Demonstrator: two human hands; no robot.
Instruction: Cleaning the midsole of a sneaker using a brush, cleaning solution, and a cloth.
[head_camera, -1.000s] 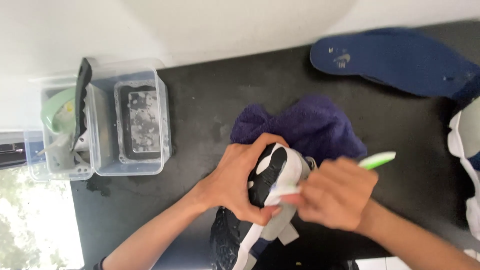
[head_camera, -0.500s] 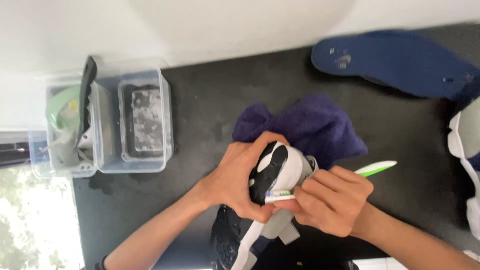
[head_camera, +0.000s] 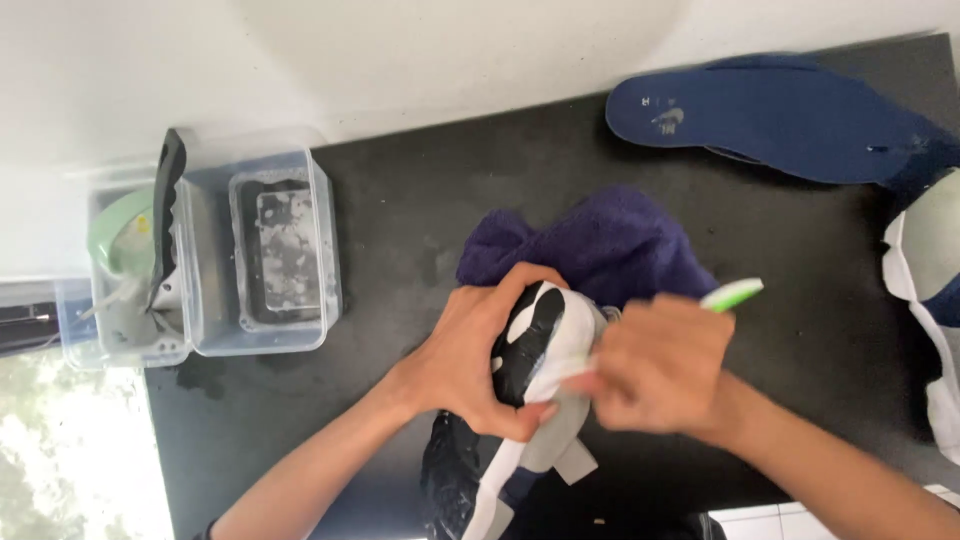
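Sneaker (head_camera: 535, 350): black and white, grey sole edge, gripped by left hand (head_camera: 470, 350) over purple towel (head_camera: 600, 245). Right hand (head_camera: 660, 365) closed around green-handled brush (head_camera: 732, 294), at the sneaker.

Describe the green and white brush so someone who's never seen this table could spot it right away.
Start at the black tabletop and find the purple towel near its middle. Just below the towel, two hands work on a black and white shoe; the right hand grips the brush. Only its bright green, white-edged handle end pokes out above that hand, the one light green thing there.
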